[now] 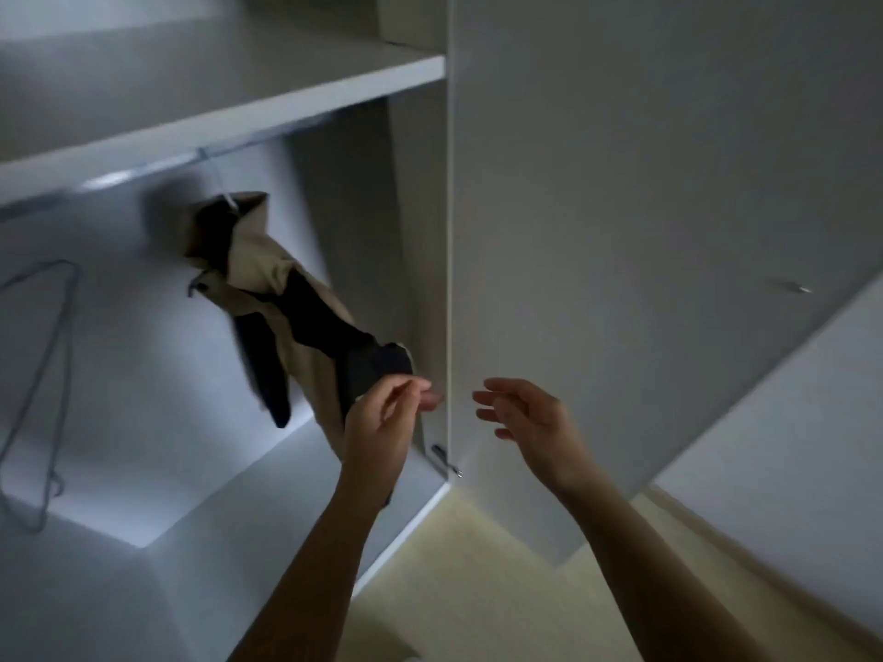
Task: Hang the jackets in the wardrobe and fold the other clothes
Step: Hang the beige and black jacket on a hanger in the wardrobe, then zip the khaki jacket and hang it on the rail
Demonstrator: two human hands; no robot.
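Single wide-angle view from a camera worn on the person's head, close before the open wardrobe (143,375) and tilted, facing forward into it with the shelf (239,102) and rail (157,162) upper left, the door (645,231) right, the floor (478,590) below.

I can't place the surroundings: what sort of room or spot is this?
Most likely a home bedroom or dressing area, at an open white wardrobe: a beige and black jacket hangs from the rail under a shelf, an empty wire hanger hangs to its left, and the door stands open.
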